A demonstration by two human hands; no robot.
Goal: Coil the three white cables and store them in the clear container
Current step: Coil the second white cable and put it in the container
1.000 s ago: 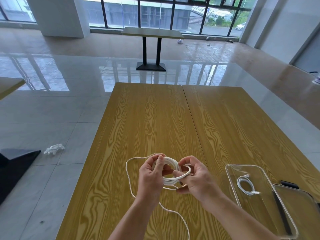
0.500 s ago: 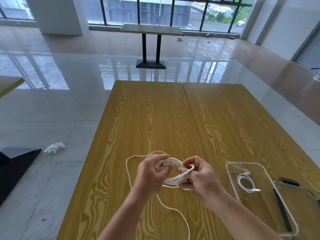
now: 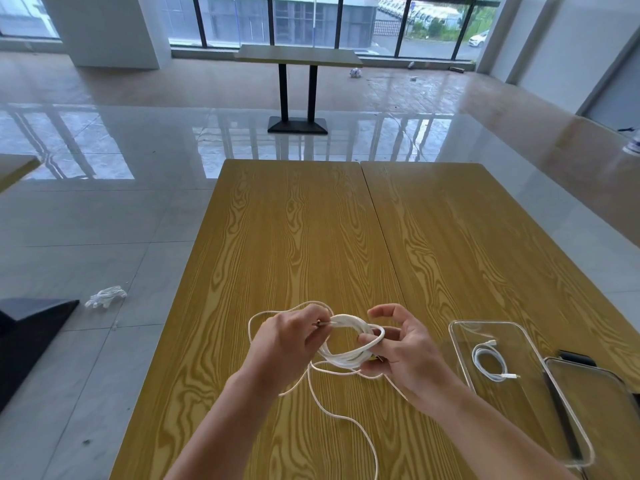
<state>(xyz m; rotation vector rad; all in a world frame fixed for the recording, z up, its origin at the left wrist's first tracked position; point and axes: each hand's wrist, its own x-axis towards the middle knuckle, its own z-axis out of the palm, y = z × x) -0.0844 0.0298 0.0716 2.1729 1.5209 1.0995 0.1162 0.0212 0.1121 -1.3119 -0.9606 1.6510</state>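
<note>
A white cable coil (image 3: 349,353) hangs between my two hands above the wooden table (image 3: 304,244). My left hand (image 3: 284,344) pinches the coil's left side, where a metal plug tip shows. My right hand (image 3: 403,351) holds the right side between thumb and lower fingers, with the index finger raised free. Loose cable (image 3: 343,419) trails from the coil toward the table's near edge, and another loop arcs behind my left hand. To the right stands the clear container (image 3: 460,362), with a small coiled white cable (image 3: 490,363) inside it.
The container's clear lid (image 3: 595,410) lies at the right edge next to a dark object (image 3: 575,358). A crumpled white thing (image 3: 105,296) lies on the tiled floor to the left. Another table (image 3: 298,58) stands far back by the windows.
My hands have drawn slightly apart and the coil has stretched wider between them. My right index finger has lifted off the coil. The loose tail has shifted on the table.
</note>
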